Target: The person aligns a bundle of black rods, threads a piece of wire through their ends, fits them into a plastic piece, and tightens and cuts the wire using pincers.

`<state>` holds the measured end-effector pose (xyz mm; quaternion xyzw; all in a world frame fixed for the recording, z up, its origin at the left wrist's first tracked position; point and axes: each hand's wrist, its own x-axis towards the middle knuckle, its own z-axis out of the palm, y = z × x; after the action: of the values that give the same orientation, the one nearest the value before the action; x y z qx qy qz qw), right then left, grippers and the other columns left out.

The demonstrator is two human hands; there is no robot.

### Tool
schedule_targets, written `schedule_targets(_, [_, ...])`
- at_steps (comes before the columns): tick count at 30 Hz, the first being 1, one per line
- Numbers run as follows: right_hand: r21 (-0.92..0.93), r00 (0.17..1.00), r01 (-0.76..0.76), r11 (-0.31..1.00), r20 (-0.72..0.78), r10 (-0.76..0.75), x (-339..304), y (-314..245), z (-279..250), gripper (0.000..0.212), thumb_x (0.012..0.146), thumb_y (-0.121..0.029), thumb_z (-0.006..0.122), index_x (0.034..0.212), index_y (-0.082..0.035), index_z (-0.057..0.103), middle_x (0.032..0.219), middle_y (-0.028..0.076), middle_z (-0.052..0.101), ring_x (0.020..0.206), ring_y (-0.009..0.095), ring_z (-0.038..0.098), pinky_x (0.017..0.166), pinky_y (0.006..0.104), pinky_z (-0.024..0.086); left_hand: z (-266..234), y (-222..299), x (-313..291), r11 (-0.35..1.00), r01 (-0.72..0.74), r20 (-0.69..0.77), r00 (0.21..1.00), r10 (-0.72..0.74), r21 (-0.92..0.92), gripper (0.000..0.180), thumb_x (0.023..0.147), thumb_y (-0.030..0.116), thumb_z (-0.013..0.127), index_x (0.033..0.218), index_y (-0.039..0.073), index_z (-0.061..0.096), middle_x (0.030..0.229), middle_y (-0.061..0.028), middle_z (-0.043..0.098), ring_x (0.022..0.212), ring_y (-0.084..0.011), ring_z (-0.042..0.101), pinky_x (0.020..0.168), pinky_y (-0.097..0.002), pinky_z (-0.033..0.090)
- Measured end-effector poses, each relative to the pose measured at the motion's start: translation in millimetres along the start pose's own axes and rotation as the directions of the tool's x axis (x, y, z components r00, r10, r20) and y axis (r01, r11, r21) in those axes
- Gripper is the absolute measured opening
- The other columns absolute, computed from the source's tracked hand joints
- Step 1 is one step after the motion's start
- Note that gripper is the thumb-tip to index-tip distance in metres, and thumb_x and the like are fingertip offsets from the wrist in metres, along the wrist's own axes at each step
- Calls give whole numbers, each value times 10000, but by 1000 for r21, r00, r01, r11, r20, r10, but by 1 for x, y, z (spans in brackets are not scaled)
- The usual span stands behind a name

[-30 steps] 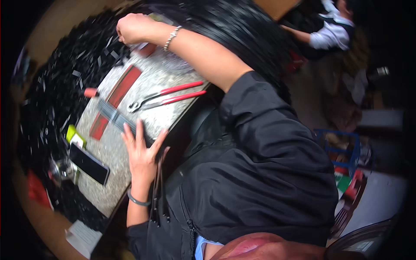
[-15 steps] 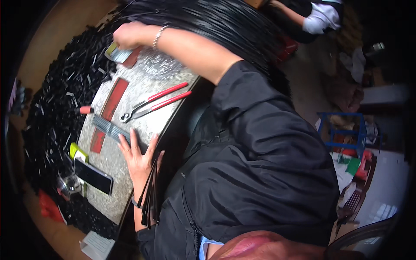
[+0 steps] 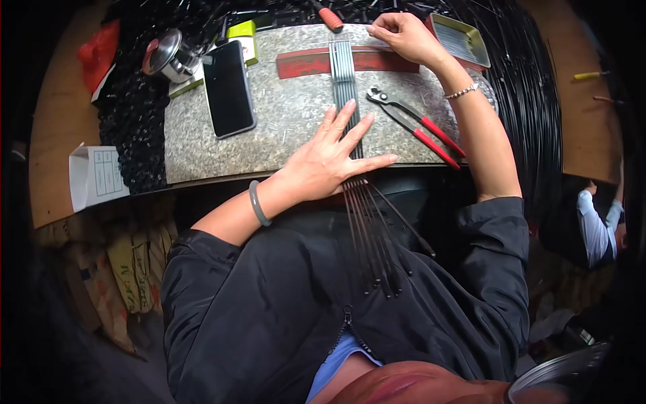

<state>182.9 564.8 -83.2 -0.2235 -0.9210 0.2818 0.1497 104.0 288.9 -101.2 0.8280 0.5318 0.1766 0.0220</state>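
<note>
Spread and flat, my left hand (image 3: 326,158) presses on a bundle of thin rods (image 3: 343,64). Their silver-grey ends lie side by side across a flat red bar (image 3: 303,64), while their dark lengths hang past the board's near edge toward me. Beyond the bar, just right of the rod ends, my right hand (image 3: 407,39) has thumb and fingers pinched together; whatever is between the fingertips is too small to make out. Red-handled pliers (image 3: 436,149) rest with jaws apart right of the rods. At the back right stands a tin (image 3: 482,47) of thin silver pieces.
The speckled stone board (image 3: 202,151) carries a phone (image 3: 230,91) on its left. A red-handled tool (image 3: 330,19) lies behind the bar. Small black pieces (image 3: 138,101) heap around a metal pot (image 3: 165,52). Long black rods (image 3: 521,94) fill the right. Another person (image 3: 592,225) sits far right.
My right hand has moved from the tin to beside the rod ends, fingertips pinched. My left hand stays on the rods. The whole view has turned.
</note>
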Motion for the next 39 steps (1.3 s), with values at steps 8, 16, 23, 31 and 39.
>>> schedule_targets(8, [81, 996, -85, 993, 32, 83, 3, 5, 12, 312, 892, -285, 617, 837, 21, 640, 674, -33, 553, 654, 42, 454, 604, 232, 405, 4, -3, 1, 1000, 7, -10, 1000, -7, 11, 613, 785, 348, 657, 1349, 405, 423, 1418, -206, 330, 1318, -492, 256, 1030, -621, 284])
schedule_targets(16, [79, 997, -78, 994, 29, 76, 3, 17, 15, 325, 891, -295, 612, 832, 24, 634, 689, -8, 579, 671, 53, 470, 640, 248, 425, 3, -3, 1, 999, 1, 12, 1000, -1, 33, 632, 784, 346, 656, 1360, 414, 403, 1414, -208, 333, 1312, -494, 266, 1035, -612, 284])
schedule_targets(23, [66, 996, -84, 994, 20, 83, 2, 15, 15, 335, 891, -306, 609, 841, 23, 636, 687, 3, 585, 673, 59, 477, 646, 257, 431, 5, -2, 0, 1000, 5, -13, 1000, -5, 11, 631, 790, 355, 649, 1365, 411, 397, 1406, -210, 346, 1307, -495, 273, 1034, -610, 286])
schedule_targets(31, [111, 997, -73, 991, 26, 70, 4, 10, 21, 313, 898, -283, 601, 862, 25, 645, 717, 12, 614, 685, 65, 520, 651, 256, 450, 6, -3, 1, 999, -2, 18, 1000, 2, 39, 627, 790, 374, 648, 1365, 402, 400, 1399, -205, 356, 1304, -494, 278, 1027, -616, 291])
schedule_targets(39, [-11, 982, -183, 983, 52, 184, 4, -33, 7, 351, 873, -332, 587, 748, -6, 623, 600, 69, 561, 557, 137, 476, 544, 328, 397, 8, -4, 0, 999, -1, 4, 1000, 1, 38, 644, 777, 369, 662, 1367, 390, 403, 1409, -205, 338, 1320, -493, 249, 1022, -625, 292])
